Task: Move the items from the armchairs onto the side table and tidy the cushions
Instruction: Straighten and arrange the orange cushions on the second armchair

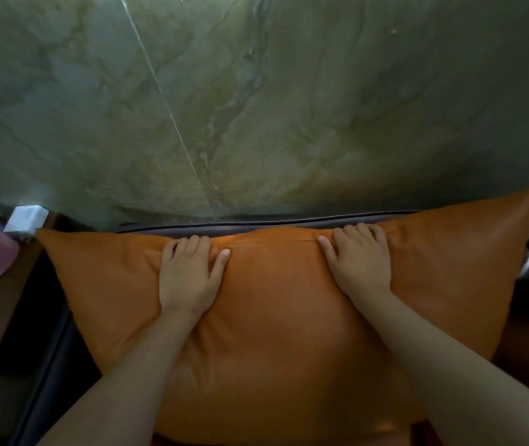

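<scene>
Gripping orange cushion (272, 323) top, left hand (189, 278), right hand (361, 263), fingers (193, 244) seemingly curled over, tips hidden

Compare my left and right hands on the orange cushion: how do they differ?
The left hand sits left of the middle of the orange cushion, the right hand right of it. The left hand's thumb splays wide toward the middle; the right hand's thumb lies nearer its fingers, pointing up. Both curl their fingers over the cushion's top edge.
</scene>
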A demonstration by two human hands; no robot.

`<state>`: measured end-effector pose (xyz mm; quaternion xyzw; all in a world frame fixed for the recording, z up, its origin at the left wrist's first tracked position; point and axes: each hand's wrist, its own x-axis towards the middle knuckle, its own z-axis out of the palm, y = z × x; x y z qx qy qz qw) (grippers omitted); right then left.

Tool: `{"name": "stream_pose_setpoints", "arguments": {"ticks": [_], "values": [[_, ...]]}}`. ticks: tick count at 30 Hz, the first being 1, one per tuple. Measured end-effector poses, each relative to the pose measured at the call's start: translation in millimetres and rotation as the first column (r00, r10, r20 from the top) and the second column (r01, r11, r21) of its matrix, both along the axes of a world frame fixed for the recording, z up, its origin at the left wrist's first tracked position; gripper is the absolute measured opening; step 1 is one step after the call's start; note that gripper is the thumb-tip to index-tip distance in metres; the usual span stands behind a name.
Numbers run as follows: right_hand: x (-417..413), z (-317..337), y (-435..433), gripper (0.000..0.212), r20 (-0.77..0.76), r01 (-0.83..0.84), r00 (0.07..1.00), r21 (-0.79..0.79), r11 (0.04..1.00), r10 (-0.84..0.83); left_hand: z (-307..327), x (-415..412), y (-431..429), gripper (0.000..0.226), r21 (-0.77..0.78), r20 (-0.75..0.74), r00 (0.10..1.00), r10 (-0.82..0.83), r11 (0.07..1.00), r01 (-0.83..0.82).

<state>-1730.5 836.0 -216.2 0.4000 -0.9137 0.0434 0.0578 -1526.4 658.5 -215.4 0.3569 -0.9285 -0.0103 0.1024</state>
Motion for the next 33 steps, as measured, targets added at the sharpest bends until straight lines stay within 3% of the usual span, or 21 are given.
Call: {"name": "stream_pose_setpoints", "arguments": {"ticks": [10,19,23,26,29,33], "values": [[14,25,22,0.051,-0.014,-0.017,1.000,-0.082,0.997,0.016,24,18,14,0.029,0.011,-0.110,0.994,-0.014,1.000,0.016],[6,61,60,0.045,-0.159,-0.046,0.987,-0.372,0.927,-0.014,80,13,46,0.017,-0.070,-0.338,0.939,-0.065,0.997,0.044],[7,46,50,0.041,-0.160,-0.029,0.987,-0.356,0.934,-0.030,64,8,27,0.020,-0.153,-0.231,0.969,-0.086,0.987,0.051],[15,19,44,0.045,-0.097,0.006,0.995,-0.227,0.974,-0.029,33,9,23,0.030,-0.110,-0.087,0.993,-0.080,0.991,0.070],[13,4,34,0.046,-0.004,0.031,0.999,-0.146,0.989,-0.032,18,6,18,0.042,-0.031,-0.039,0.998,-0.054,0.998,0.053],[0,4,23,0.068,0.124,0.054,0.991,-0.007,0.998,-0.053,15,-3,9,0.063,0.035,0.061,0.998,-0.018,0.999,0.016]]}}
